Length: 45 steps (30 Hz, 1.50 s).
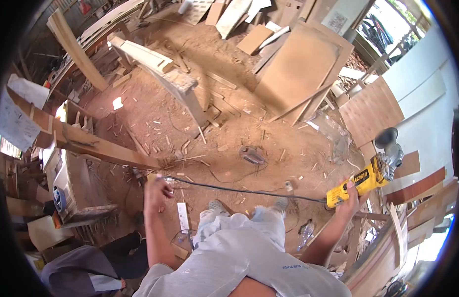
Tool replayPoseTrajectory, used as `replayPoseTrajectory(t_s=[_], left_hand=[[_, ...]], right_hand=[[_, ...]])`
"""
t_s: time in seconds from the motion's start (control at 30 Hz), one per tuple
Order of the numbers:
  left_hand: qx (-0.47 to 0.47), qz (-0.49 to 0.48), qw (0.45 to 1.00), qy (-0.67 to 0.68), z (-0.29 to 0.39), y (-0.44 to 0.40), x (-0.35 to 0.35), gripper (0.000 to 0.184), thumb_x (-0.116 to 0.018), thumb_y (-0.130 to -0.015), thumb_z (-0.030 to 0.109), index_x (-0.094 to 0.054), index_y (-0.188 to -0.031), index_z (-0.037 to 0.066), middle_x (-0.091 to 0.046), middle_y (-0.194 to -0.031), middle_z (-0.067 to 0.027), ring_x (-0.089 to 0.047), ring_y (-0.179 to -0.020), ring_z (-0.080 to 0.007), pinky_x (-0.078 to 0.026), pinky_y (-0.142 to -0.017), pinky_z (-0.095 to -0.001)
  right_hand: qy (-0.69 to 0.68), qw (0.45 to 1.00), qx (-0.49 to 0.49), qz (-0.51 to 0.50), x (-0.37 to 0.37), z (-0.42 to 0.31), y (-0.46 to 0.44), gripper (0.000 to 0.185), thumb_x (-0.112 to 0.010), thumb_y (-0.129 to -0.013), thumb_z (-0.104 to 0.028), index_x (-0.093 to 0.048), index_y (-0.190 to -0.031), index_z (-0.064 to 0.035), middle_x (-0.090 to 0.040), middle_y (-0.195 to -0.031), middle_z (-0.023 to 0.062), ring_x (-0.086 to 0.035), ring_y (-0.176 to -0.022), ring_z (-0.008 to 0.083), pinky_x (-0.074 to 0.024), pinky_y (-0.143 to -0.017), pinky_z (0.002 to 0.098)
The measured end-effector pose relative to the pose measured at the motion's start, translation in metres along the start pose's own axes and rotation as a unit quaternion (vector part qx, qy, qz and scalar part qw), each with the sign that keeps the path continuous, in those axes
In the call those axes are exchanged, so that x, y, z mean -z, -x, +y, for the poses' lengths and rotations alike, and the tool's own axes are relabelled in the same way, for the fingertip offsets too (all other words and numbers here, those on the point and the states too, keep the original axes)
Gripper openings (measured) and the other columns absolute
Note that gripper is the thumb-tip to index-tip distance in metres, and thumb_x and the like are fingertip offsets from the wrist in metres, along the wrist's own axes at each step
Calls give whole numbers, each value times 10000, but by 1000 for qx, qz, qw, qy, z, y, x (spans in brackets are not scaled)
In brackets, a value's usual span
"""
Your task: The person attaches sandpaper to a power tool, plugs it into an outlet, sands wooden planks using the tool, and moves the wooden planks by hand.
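"While I stood over the littered ground (224,171), my right hand (352,200) had the yellow power tool (363,182)."

"Grip?"

"Fingers wrapped around its body, thumb side up top. Not spread. Tool was off to my right, held above the ground, metal head (394,161) pointing away from me, round black part (386,137) at the far end."

"Cord?"

"Black cord (239,190) came off the tool's rear, crossed in front of my legs and reached my left hand (159,193). Slight sag, nothing coiled along that run."

"Left hand pinching it?"

"Can't tell. Fingers were bent, not pressed together, and the cord met them near the tips. Contact point too small to read. Hands were well apart."

"What was around?"

"Thick timber (103,148) slanted down, lower end near my left hand. White strip (183,217) lay just below that hand. Clear plastic bottle (306,233) on the ground between my legs and right forearm. Dark lump (253,155) ahead of my feet, scraps scattered round it."

"Further out?"

"Brown boards (301,64) leaned ahead, to the right. Wooden cabinet (73,185) on the left. Another person (91,262) was low at my left, dark clothing, partly cut off by the view's edge."
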<state>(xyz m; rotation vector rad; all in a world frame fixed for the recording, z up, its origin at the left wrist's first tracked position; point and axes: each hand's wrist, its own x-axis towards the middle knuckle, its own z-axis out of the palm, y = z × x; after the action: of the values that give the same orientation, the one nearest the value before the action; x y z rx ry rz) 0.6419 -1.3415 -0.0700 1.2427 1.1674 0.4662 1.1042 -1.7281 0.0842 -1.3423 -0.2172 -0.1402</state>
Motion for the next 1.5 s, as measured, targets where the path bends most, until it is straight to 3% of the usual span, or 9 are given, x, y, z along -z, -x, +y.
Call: replayPoseTrajectory(t_s=[0.07,0.1,0.23,0.57,0.73,0.87,1.1,1.3,1.5], left_hand=[[-65,136,984,98,108,34,36,430,-492,-1105,276,-606,-760,46,-600,-654,-80,-549,-465,-168,-471,-456,-310],[-181,154,969,65,133,41,62,450,-503,-1121,321,-581,-767,56,-582,-656,-68,-546,-494,-155,-441,-433,-289],[-384,223,895,40,218,45,108,457,-541,-1118,365,-570,-799,39,-643,-776,-110,-610,-624,-152,-493,-597,-283],[-437,142,888,-4,269,-104,103,371,-630,-1065,313,-572,-867,4,-699,-969,-170,-687,-814,-227,-558,-778,-360],[-577,191,794,-15,353,-184,115,404,-638,-1059,384,-550,-859,44,-662,-944,-162,-679,-792,-236,-583,-762,-383],[-688,9,725,42,416,-219,170,508,-503,-1086,560,-561,-964,70,-649,-1035,-174,-653,-821,-245,-600,-800,-443],[-615,255,745,-42,458,-325,231,373,-498,-1131,387,-578,-1112,24,-663,-1178,-204,-684,-1006,-284,-561,-955,-474],[-513,360,779,-12,428,-420,268,222,-537,-1122,193,-609,-1031,4,-693,-1171,-188,-736,-1049,-297,-547,-1029,-434],[-490,363,792,23,427,-483,295,233,-593,-1090,201,-640,-1067,-26,-697,-1205,-201,-720,-1053,-273,-535,-1003,-395]], right_hand=[[-21,998,-10,-56,-49,-11,16,691,-694,-876,2,-436,-1515,-45,-676,-1062,165,-677,-886,269,-600,-782,425],[-33,996,-13,-84,-73,-13,20,674,-691,-878,-21,-443,-1505,-29,-682,-1042,169,-676,-876,274,-595,-780,423],[-52,989,20,-136,-160,-14,29,728,-694,-858,-35,-427,-1535,-30,-682,-1030,177,-666,-870,285,-581,-808,439],[-135,956,-30,-257,-343,83,29,762,-750,-860,-78,-398,-1528,17,-650,-1096,164,-657,-926,245,-599,-836,427],[-146,937,-4,-316,-456,167,-4,818,-766,-832,-134,-371,-1533,15,-647,-1058,167,-665,-922,250,-603,-810,440],[-178,916,-42,-356,-565,180,-25,842,-784,-806,-126,-354,-1514,26,-648,-1032,158,-657,-916,240,-611,-803,431],[-175,879,-148,-417,-690,210,-25,764,-745,-763,-43,-455,-1467,25,-684,-1002,144,-718,-854,265,-611,-797,425],[-145,850,-243,-443,-743,233,-1,677,-770,-691,8,-569,-1337,24,-709,-1012,117,-732,-860,216,-616,-799,382],[-147,831,-273,-463,-774,267,18,554,-819,-750,-33,-594,-1255,-1,-714,-999,106,-727,-836,192,-618,-763,370]])
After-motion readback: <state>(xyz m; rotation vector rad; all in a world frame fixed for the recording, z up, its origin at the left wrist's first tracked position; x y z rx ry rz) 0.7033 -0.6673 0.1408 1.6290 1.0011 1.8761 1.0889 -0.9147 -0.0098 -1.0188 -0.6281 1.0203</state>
